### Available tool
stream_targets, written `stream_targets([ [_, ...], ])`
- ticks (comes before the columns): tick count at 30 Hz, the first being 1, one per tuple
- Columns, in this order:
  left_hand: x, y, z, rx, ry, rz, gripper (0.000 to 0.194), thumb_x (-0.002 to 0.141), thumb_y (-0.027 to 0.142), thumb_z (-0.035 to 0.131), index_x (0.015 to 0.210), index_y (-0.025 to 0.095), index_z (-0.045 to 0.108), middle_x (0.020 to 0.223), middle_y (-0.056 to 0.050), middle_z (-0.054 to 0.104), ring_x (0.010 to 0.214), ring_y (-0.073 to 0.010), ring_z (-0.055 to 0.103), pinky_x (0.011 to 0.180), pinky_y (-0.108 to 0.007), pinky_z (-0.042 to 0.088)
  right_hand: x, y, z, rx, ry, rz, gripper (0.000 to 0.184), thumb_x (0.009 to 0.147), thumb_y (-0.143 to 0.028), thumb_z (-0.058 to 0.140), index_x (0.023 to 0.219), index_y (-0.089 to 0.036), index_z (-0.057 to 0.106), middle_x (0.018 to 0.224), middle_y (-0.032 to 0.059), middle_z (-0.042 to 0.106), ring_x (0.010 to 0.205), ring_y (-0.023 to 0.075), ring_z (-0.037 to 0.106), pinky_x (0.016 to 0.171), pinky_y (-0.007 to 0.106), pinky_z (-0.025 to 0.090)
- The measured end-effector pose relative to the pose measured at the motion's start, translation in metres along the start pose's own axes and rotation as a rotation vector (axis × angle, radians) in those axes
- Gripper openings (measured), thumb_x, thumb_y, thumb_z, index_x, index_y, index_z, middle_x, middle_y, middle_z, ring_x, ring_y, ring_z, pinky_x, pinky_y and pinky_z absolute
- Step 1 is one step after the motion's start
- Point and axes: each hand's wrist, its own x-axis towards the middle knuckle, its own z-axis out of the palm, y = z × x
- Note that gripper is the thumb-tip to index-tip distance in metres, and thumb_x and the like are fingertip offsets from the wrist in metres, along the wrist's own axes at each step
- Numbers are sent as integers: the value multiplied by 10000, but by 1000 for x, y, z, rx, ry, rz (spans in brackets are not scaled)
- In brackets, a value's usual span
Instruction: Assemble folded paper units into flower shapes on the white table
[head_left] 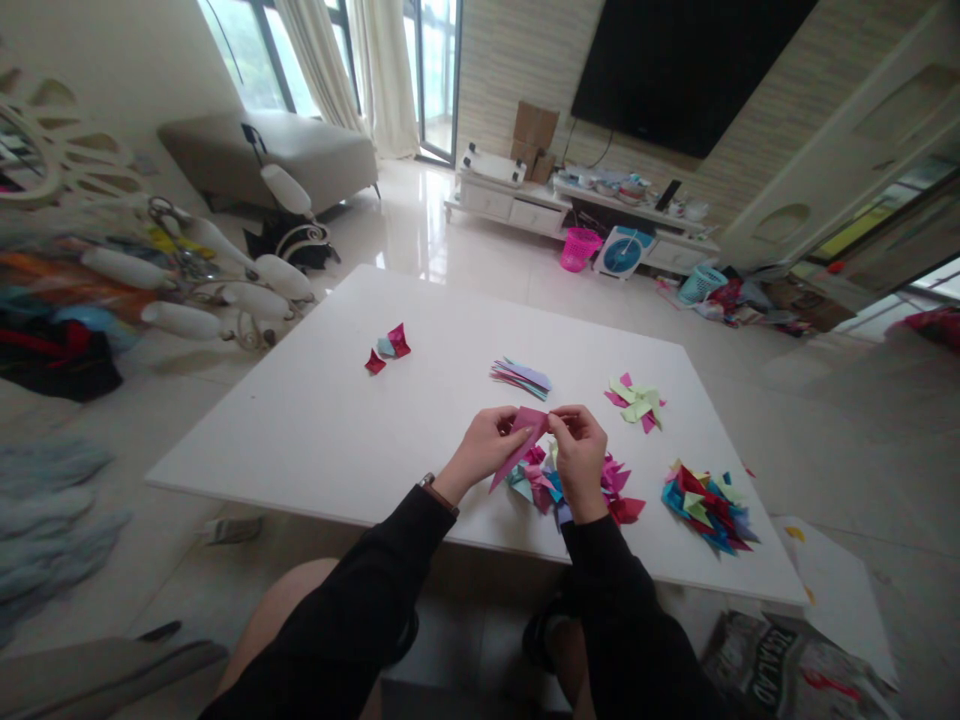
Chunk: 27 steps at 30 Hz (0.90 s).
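Observation:
A folded piece of pink paper (517,455) is held above the near part of the white table (337,410). My left hand (491,440) grips its left side, thumb on top. My right hand (581,445) pinches its upper right corner between thumb and fingers. Below and partly behind my hands lies a pile of folded paper pieces (619,490) in pink, red, blue and pale green; my right hand hides some of it. Farther back is a stack of coloured paper strips (523,378).
A yellow-green and pink paper pinwheel shape (637,402) lies to the right, with a heap of folded pieces (709,505) nearer the right edge. A few small folded papers (399,340) sit at the far left. White lamp fixtures (225,290) stand beyond the left edge.

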Motion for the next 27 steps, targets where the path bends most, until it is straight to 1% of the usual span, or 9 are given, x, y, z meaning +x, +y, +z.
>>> stream_targets([
  [9, 0, -2, 0, 7, -3, 4, 197, 838, 311, 680, 883, 123, 718, 800, -53, 717, 666, -144, 598, 623, -246, 453, 0, -1, 0, -2, -8, 0, 115, 819, -308, 689, 832, -194, 678, 743, -2, 650, 683, 161, 579, 670, 303, 470],
  [14, 0, -5, 0, 20, -8, 13, 222, 854, 329, 677, 931, 128, 731, 824, -55, 723, 689, -149, 606, 648, -253, 463, 0, 0, 0, 7, -3, 13, 117, 819, -310, 694, 841, -196, 678, 744, -3, 655, 676, 161, 579, 671, 305, 469],
  [21, 0, -2, 0, 11, -3, 3, 219, 846, 338, 686, 888, 125, 721, 804, -53, 716, 677, -147, 602, 629, -246, 453, -1, -3, 0, 0, -5, 16, 108, 817, -302, 691, 827, -196, 674, 735, -8, 647, 674, 161, 581, 660, 301, 463],
  [27, 0, -1, 0, 4, -7, -6, 207, 838, 321, 685, 895, 125, 722, 812, -52, 720, 686, -150, 612, 644, -252, 465, -2, -7, 0, -11, -4, 4, 102, 825, -295, 685, 825, -194, 674, 733, -12, 646, 683, 160, 585, 685, 309, 464],
])
